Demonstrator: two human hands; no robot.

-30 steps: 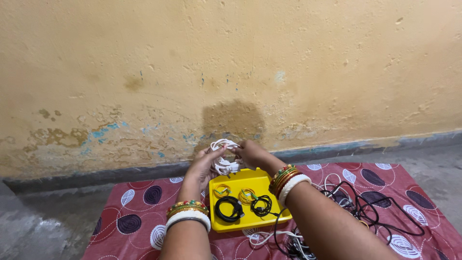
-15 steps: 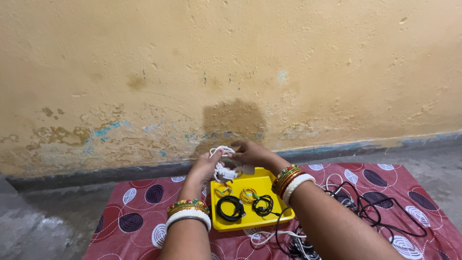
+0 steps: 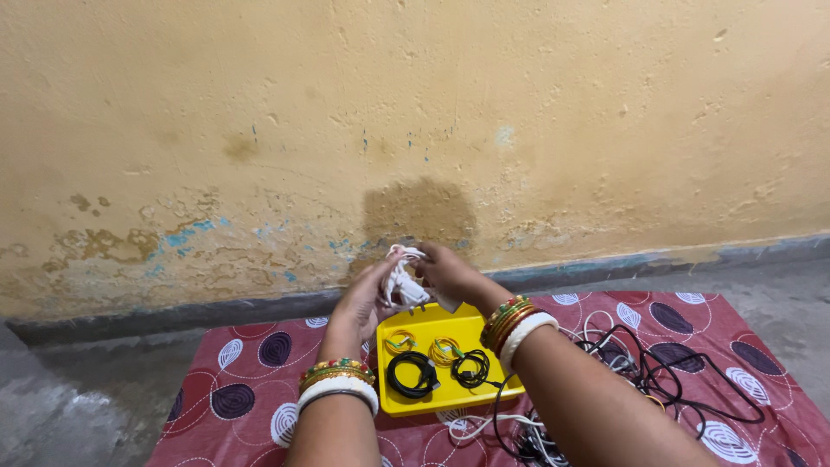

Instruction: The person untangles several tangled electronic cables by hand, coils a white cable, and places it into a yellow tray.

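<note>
since half a second ago the white cable (image 3: pixel 402 281) has tightened from a loose loop into a narrow bunch, and our two hands have come closer together around it, a little higher above the tray.

our left hand (image 3: pixel 363 303) cups the bunch from its left side, fingers closed against the cable. our right hand (image 3: pixel 450 275) pinches the top of the same bunch from the right, fingers narrow and closed on it. the cable hangs in the air between both hands, just above the far edge of the yellow tray (image 3: pixel 484 333), near the foot of the wall (image 3: pixel 415 121).

in the tray we count four small coils: two yellow coils (image 3: pixel 400 342) side by side in the back row and two black coils (image 3: pixel 411 374) in front of them, the right one trailing a lead over the tray's front edge.

the tray sits on a red patterned cloth (image 3: pixel 242 380) spread on the floor. to the right of the tray lies one tangled heap of loose cables (image 3: pixel 657 372), black and white mixed; we cannot tell how many are in it. each of our wrists carries a stack of bangles (image 3: pixel 514 322), coloured ones and a broad white one.
</note>
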